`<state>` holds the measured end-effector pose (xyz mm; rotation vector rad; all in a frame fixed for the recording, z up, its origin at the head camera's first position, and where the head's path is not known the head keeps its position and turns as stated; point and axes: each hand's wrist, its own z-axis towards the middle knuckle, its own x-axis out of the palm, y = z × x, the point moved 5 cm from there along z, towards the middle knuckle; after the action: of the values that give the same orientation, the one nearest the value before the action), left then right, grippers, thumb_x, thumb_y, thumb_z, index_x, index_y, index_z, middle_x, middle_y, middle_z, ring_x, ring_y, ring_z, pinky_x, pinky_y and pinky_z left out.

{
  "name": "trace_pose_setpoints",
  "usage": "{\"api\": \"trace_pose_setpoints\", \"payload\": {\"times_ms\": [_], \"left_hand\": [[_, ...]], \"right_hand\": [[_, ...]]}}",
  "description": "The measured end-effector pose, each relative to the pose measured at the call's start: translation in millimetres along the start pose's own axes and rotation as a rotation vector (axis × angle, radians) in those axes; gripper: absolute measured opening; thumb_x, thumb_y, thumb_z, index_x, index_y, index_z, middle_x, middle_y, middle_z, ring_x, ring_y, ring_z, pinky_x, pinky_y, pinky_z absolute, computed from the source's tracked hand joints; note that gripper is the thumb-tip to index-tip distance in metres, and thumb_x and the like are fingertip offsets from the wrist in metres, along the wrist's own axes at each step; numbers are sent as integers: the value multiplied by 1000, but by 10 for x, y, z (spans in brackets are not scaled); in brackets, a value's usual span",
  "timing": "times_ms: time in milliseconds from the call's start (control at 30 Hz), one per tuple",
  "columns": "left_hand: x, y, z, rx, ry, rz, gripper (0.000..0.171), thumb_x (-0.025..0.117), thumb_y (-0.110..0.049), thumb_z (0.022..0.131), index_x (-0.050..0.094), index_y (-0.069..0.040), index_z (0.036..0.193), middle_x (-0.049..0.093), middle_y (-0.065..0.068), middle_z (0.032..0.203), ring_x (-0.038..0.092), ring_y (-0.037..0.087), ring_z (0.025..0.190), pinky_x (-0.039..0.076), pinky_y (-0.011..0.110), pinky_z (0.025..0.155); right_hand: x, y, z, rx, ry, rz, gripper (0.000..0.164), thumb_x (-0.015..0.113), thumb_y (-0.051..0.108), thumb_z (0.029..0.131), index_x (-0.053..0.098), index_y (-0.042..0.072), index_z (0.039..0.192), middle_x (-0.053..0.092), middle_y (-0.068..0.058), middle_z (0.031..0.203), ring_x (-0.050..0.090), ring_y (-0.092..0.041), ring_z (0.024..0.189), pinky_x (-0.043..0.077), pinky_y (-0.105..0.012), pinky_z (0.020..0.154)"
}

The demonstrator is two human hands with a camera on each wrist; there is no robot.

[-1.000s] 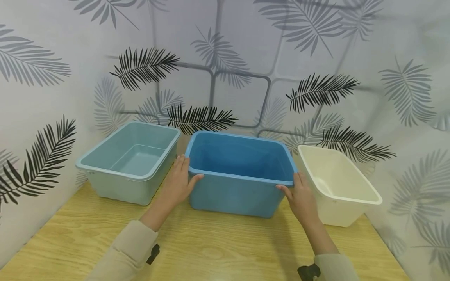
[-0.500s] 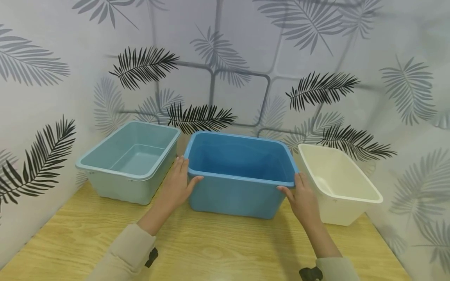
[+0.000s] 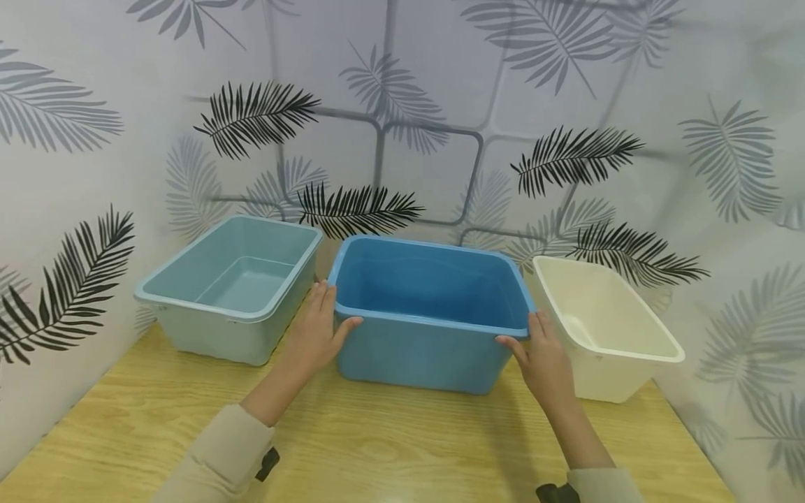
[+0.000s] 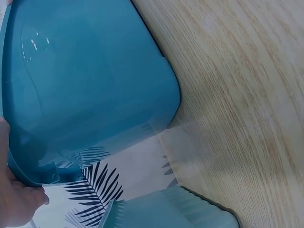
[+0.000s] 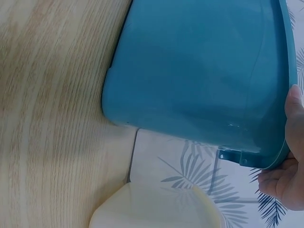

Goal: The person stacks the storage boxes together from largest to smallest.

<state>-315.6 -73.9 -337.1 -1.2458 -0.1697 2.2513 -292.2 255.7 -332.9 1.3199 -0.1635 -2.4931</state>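
Observation:
In the head view a blue plastic tub (image 3: 421,356) stands upright on the wooden table, its long side facing me. My left hand (image 3: 312,332) grips the rim at its near left corner, thumb along the front and fingers on the side. At the near right corner my right hand (image 3: 542,358) holds the rim in the same way. The left wrist view has fingers (image 4: 21,202) curled beneath the rim. Curled fingers (image 5: 275,178) also show under the rim in the right wrist view. Nothing is visible inside the tub.
A pale green tub (image 3: 210,328) stands left of the blue one, close to my left hand. On the right, a cream tub (image 3: 619,374) sits just beyond my right hand. Behind them hangs a leaf-patterned curtain (image 3: 434,91). Bare wooden table (image 3: 402,447) lies in front.
The blue tub has shifted very slightly toward me, its right end a little to the right. Both hands keep their grip on the rim. The other tubs stay in place.

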Motion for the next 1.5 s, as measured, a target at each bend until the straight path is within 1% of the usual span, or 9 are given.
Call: {"api": "trace_pose_setpoints", "payload": {"times_ms": [133,300,533,633,800,1033,1133,1267,1500], "left_hand": [[-1,1,-26,4,-9,-3,70,58,-39,84,38,11,129,36,30,136,30,41,131,35,50,101],[-4,-3,-50,6,-19,-5,71,58,-40,84,38,11,129,37,29,136,30,40,131,36,50,101],[-11,-5,-86,-7,-20,4,71,58,-41,84,38,10,129,37,28,137,31,38,131,38,50,99],[-31,-20,-110,-4,-28,8,71,59,-39,83,39,11,129,38,28,136,32,39,131,39,49,98],[-66,-55,-139,13,-54,23,71,61,-39,81,41,12,126,40,29,134,34,40,129,41,50,96],[-80,-73,-166,9,-31,20,70,58,-39,84,39,12,128,37,29,136,33,40,130,39,50,98],[-79,-70,-180,4,-21,19,71,57,-40,84,39,11,129,37,29,137,33,40,130,40,50,96],[-74,-62,-204,2,-13,22,71,57,-41,84,38,11,129,37,29,137,32,40,130,42,51,94],[-93,-79,-244,-19,20,4,72,57,-39,85,35,12,131,32,29,139,28,40,132,39,51,96]], "right_hand": [[-9,12,-27,-13,-12,-1,74,60,39,81,40,-17,125,42,-34,128,46,-48,114,45,-53,85],[-44,32,-59,-34,-52,-3,72,60,39,80,43,-17,123,44,-34,126,48,-48,110,46,-53,83],[-67,52,-91,-59,-98,-8,73,59,41,80,45,-16,122,46,-34,125,50,-48,108,48,-53,79],[-73,58,-104,-69,-110,-7,73,58,43,80,45,-16,121,47,-34,124,52,-48,106,48,-53,77],[-87,67,-131,-75,-108,1,72,57,42,81,44,-16,122,46,-34,125,52,-48,106,48,-54,77],[-108,53,-156,-51,-97,16,71,59,40,80,44,-15,123,45,-34,127,50,-49,107,47,-55,78],[-114,54,-166,-47,-104,19,71,59,40,80,44,-15,123,44,-33,127,50,-49,108,47,-55,79],[-119,63,-195,-57,-120,19,71,59,40,80,45,-15,122,45,-33,126,50,-49,108,47,-55,79],[-126,69,-240,-66,-138,12,71,63,38,78,45,-15,122,46,-33,126,52,-48,106,48,-54,77]]}}
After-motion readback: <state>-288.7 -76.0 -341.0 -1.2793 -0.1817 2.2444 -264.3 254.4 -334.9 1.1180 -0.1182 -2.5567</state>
